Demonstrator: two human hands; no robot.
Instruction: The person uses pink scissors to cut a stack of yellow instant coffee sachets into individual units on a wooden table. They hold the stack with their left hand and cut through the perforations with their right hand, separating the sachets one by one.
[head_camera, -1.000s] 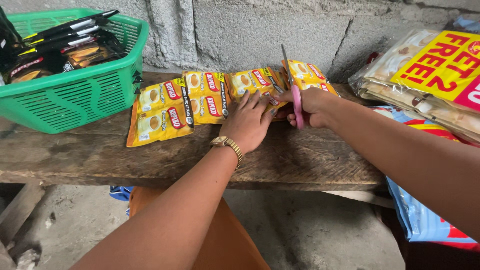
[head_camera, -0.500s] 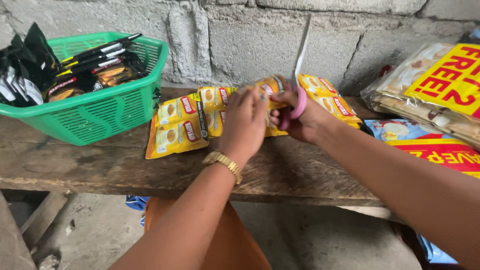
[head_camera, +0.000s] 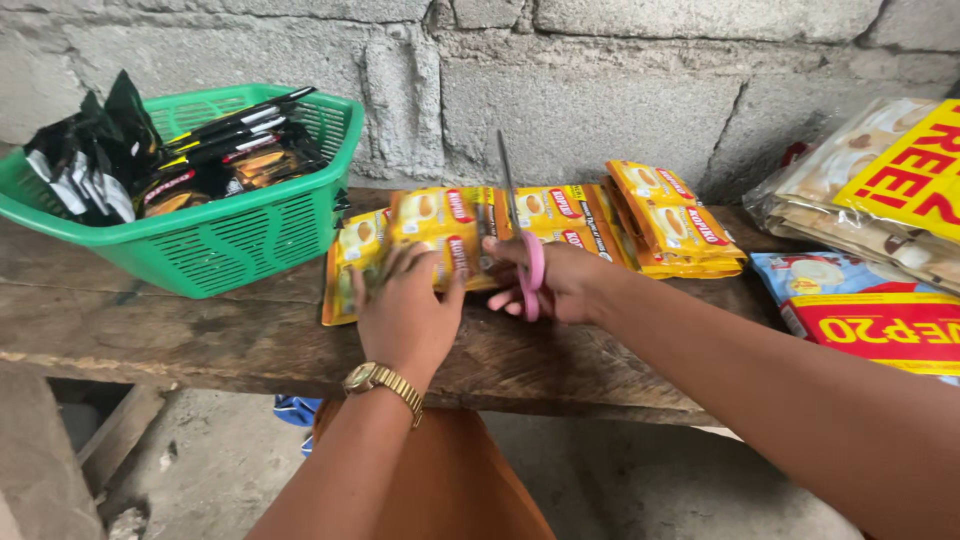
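I see the left hand (head_camera: 405, 315) now further left on the yellow sachet strip (head_camera: 440, 240), pressing the sachets near its left end instead of the middle. Right hand (head_camera: 560, 283) with the pink-handled scissors (head_camera: 525, 250) follows left along the strip; blades point up, over the mid-strip.

I am seeing glossy yellow foil sachets (head_camera: 440, 240) shining under my left hand (head_camera: 405, 310), and my right hand (head_camera: 560, 285) is gripping scissors (head_camera: 522, 235) with dull metal blades and smooth pink plastic handles. The plank bench (head_camera: 180, 335) is looking rough, worn wood. The green basket (head_camera: 215, 235) is showing smooth moulded plastic, the wall (head_camera: 600, 90) coarse matt concrete block, my wristwatch (head_camera: 380, 380) polished gold-coloured metal.
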